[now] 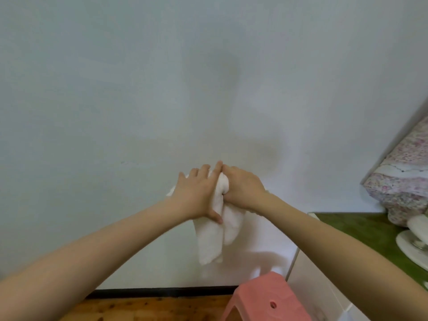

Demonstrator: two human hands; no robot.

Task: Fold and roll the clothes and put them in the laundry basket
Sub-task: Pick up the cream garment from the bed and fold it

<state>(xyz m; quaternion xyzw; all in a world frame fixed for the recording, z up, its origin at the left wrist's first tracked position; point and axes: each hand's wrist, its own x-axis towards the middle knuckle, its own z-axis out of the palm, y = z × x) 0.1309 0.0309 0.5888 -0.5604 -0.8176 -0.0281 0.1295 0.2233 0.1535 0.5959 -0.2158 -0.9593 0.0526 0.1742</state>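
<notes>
A small white cloth (212, 239) hangs in the air in front of a pale wall, held up between both hands. My left hand (196, 195) lies flat over its upper left part, thumb pressed on the fabric. My right hand (243, 188) is closed around the bunched top of the cloth. Two loose ends droop below the hands. No laundry basket is in view.
A pink plastic stool (268, 300) stands at the bottom right on a wooden floor (150, 309). At the right, a green surface (361, 230) carries a white object (412, 246) and floral fabric (403, 181). The pale wall fills the rest.
</notes>
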